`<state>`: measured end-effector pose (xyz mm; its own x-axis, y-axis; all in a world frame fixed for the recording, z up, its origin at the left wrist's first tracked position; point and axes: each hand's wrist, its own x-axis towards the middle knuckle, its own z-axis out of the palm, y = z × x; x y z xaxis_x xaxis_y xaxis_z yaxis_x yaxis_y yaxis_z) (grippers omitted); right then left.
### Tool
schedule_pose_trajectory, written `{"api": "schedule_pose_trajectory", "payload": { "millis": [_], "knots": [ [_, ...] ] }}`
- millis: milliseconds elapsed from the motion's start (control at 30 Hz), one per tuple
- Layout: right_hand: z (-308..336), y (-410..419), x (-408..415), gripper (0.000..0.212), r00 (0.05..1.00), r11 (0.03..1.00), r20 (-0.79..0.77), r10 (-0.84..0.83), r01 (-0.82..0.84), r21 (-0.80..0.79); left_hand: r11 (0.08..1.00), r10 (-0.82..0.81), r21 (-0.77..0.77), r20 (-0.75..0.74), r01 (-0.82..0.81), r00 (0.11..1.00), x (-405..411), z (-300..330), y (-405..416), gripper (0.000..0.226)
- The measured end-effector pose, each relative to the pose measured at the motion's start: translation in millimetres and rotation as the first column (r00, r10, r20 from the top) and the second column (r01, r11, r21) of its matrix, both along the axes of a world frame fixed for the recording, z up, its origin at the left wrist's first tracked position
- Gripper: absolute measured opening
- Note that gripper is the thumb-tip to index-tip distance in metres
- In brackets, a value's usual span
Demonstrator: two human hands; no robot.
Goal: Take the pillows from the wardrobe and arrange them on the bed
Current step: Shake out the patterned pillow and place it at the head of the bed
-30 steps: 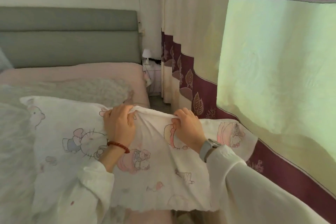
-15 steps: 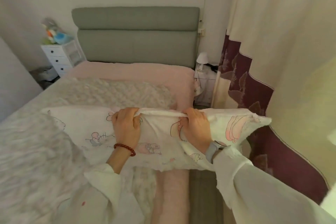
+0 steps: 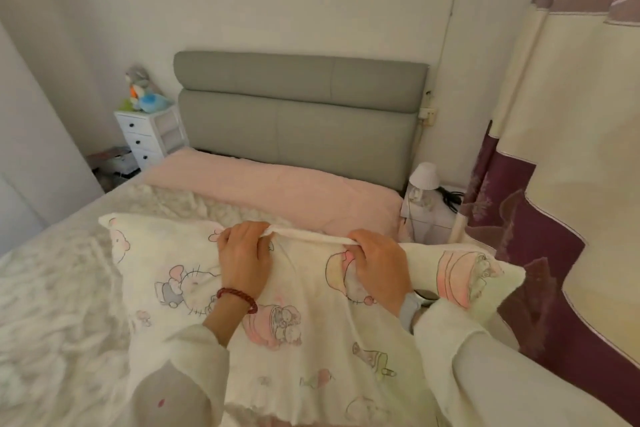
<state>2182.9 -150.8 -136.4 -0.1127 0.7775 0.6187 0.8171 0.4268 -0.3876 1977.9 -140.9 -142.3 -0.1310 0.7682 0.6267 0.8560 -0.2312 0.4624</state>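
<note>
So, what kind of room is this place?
Most likely a bedroom: a bed with a padded grey headboard, a small bedside lamp, and both hands gripping a cartoon-print pillow.

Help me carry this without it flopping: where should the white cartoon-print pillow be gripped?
Grip the white cartoon-print pillow along its far top edge, from above, as the left hand and right hand do: that bunched edge gives a fold to pinch.

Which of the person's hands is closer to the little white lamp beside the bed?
Right. The right hand grips the pillow edge just below-left of the lamp; the left hand grips farther left.
</note>
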Motion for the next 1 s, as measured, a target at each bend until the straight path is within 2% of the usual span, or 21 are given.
{"api": "schedule_pose_trajectory", "payload": {
  "millis": [133,267,400,633,833,1000],
  "knots": [
    [-0.1,80.6,22.4,0.012,1.000,1.000,0.018,0.019,-0.019,0.022,0.999,0.035,-0.026,0.003,-0.035,0.999,22.6,-4.8,70.9,0.011],
    [-1.9,160.4,39.5,0.012,1.000,1.000,0.022,0.007,-0.007,0.019,0.997,0.047,-0.054,-0.009,-0.047,0.999,36.0,-10.3,145.9,0.020],
    [-5.4,248.3,50.9,0.011,1.000,1.000,0.013,-0.009,0.009,0.025,0.997,0.076,-0.012,-0.017,-0.076,0.997,48.6,-13.7,236.2,0.021],
    [-12.4,402.7,48.6,0.009,0.998,0.993,-0.067,0.017,-0.025,-0.112,0.991,0.125,0.053,-0.013,-0.124,0.992,51.0,-8.5,391.0,0.021],
    [-19.3,519.7,34.7,0.007,0.992,0.989,-0.124,0.034,-0.051,-0.136,0.985,0.172,0.036,-0.008,-0.171,0.985,42.1,-7.9,509.0,0.019],
    [-48.8,622.1,34.7,0.009,0.983,0.965,-0.182,0.021,-0.068,-0.255,0.977,0.194,-0.085,-0.018,-0.195,0.981,43.3,-25.2,611.8,0.015]
  ]
}}
